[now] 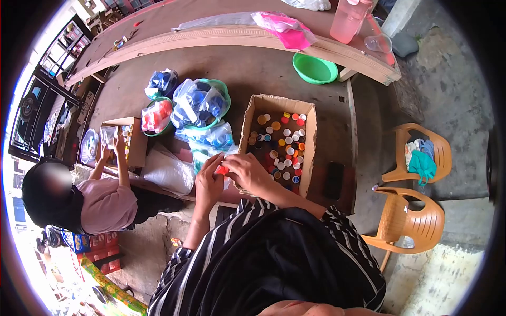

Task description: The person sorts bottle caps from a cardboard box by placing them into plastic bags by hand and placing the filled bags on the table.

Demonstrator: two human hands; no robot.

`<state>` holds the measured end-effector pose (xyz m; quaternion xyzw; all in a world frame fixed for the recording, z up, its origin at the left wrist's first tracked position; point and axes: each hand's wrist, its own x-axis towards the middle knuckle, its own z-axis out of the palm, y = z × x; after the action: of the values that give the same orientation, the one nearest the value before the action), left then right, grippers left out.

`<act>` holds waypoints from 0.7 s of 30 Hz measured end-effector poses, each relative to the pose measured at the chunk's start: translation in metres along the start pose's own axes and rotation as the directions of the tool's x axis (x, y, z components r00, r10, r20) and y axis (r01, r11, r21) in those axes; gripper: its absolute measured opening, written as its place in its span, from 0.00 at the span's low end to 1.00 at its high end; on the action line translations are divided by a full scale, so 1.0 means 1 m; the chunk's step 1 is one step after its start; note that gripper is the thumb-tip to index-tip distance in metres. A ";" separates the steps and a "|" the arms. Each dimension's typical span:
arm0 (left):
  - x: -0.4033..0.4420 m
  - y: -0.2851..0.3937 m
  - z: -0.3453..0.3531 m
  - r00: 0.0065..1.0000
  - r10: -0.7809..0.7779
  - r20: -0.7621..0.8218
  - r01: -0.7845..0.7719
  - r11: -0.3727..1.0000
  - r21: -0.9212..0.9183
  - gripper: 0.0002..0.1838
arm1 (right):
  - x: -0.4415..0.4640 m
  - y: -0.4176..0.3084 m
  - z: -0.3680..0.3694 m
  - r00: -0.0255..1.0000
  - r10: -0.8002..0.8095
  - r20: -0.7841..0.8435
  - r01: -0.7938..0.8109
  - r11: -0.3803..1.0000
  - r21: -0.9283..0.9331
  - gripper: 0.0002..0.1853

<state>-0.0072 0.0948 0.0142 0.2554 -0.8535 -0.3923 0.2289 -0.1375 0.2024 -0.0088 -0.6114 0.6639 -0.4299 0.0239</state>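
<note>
My left hand (209, 181) and my right hand (249, 171) meet at the near left corner of a cardboard box (311, 142). Pinched between their fingers is a small red bottle cap (222, 170), partly covered by the fingertips. A pale, see-through bit of plastic shows just below it, too small to make out. Loose bottle caps (290, 151) in white, red, yellow, orange and blue lie in the box, right of my right hand. Beyond my hands are clear bags of blue and teal caps (211, 138), partly hidden by my left hand.
Baskets with bagged blue caps (197, 102) and red caps (156, 116) stand farther back. Plastic bags (168, 171) lie at left, near a seated person (105, 205) handling a small bag. A green basin (314, 68) is at the back; orange chairs (416, 218) are at right.
</note>
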 end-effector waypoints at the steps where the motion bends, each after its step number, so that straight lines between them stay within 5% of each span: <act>1: -0.002 0.004 -0.003 1.000 -0.006 -0.015 0.005 1.000 -0.015 0.29 | 0.001 -0.001 -0.001 1.000 -0.010 -0.015 0.010 0.999 0.036 0.14; 4: -0.006 0.012 -0.022 0.987 -0.157 0.014 0.157 0.987 -0.028 0.28 | 0.005 0.002 -0.007 0.994 0.019 -0.103 0.003 0.979 0.203 0.12; 6: -0.009 0.001 -0.037 0.994 -0.071 -0.081 0.075 0.996 0.044 0.28 | 0.012 0.023 -0.011 0.968 0.128 -0.217 -0.038 0.925 0.378 0.09; 8: -0.009 0.007 -0.064 0.978 -0.083 -0.194 0.100 0.992 0.082 0.28 | 0.012 0.050 -0.022 0.881 0.458 -0.116 -0.366 0.818 0.444 0.06; 10: -0.014 0.014 -0.080 0.940 -0.028 -0.340 0.057 0.995 0.077 0.30 | -0.012 0.117 -0.012 0.911 0.401 -0.092 -0.391 0.914 0.110 0.03; 14: -0.023 0.007 -0.062 0.998 -0.029 0.056 0.027 0.999 0.041 0.26 | -0.062 0.195 0.008 0.841 0.540 0.045 -0.460 0.754 -0.469 0.05; 15: -0.016 -0.001 -0.062 0.994 -0.036 -0.108 0.045 0.996 0.076 0.27 | -0.065 0.200 0.010 0.822 0.568 0.032 -0.455 0.690 -0.563 0.06; 16: -0.014 -0.006 -0.067 0.974 -0.049 -0.222 0.055 0.998 0.021 0.27 | -0.066 0.207 0.013 0.835 0.550 0.007 -0.437 0.671 -0.600 0.06; 20: -0.016 0.008 -0.054 0.989 -0.121 0.081 0.123 0.992 -0.010 0.29 | -0.073 0.216 0.016 0.854 0.521 -0.010 -0.382 0.612 -0.693 0.07; 21: -0.015 0.003 -0.048 0.998 -0.058 0.018 0.058 0.998 0.038 0.29 | -0.072 0.217 0.017 0.859 0.512 -0.019 -0.377 0.606 -0.700 0.07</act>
<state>0.0323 0.0794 0.0416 0.2806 -0.8549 -0.3854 0.2045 -0.2822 0.2278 -0.1854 -0.4277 0.8999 -0.0777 -0.0349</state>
